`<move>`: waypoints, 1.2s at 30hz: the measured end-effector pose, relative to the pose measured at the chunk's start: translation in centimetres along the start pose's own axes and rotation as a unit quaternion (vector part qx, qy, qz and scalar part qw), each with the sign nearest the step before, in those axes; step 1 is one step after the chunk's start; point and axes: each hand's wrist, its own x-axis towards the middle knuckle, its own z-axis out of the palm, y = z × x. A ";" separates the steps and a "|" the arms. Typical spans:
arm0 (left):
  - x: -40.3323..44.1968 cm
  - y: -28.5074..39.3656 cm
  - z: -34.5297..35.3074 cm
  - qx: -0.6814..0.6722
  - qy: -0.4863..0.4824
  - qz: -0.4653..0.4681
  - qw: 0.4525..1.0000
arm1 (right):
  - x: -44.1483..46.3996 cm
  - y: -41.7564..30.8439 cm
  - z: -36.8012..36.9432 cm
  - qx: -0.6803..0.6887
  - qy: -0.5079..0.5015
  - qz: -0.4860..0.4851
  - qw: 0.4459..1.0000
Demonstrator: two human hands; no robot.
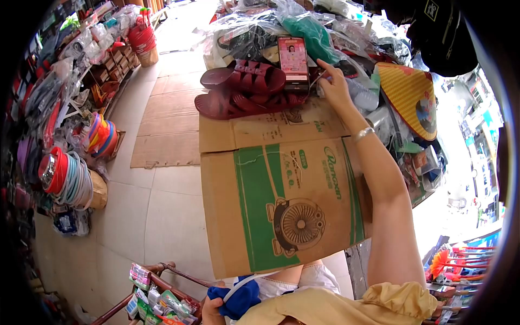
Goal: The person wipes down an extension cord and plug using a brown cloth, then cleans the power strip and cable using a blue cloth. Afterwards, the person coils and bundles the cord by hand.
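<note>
While my right arm [387, 189], bearing a bracelet [363, 133], extends along the right side of a carton [227, 206], my right hand [334, 86] lies just beside the right edge of a phone [293, 57], its fingers bent; whether they close on anything I cannot tell. The phone, with a lit pink screen, is located beyond the carton's printed front panel, near the right end of two dark red sandals [244, 104], which lie close together at the carton's far end. My left hand [211, 310], low in the view, is clamped on the edge of a blue article [242, 301] crossed by a pale band, near my lap. The carton's panel shows green stripes and a drawing of a fan. Behind the phone: a heap of goods in clear plastic, with a green bag [307, 31]. To the right of my hand: a yellow conical piece [406, 95]. Lower left: a reddish-brown frame [162, 284] bearing small packets [154, 298]. Farther left: a pale coiled hose [76, 179] above the tiled floor [127, 211]
</note>
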 end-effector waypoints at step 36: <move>-1.8 -6.3 2.4 0.340 0.194 0.272 0.879 | -38.9 -16.6 -22.1 0.448 -0.366 0.390 0.716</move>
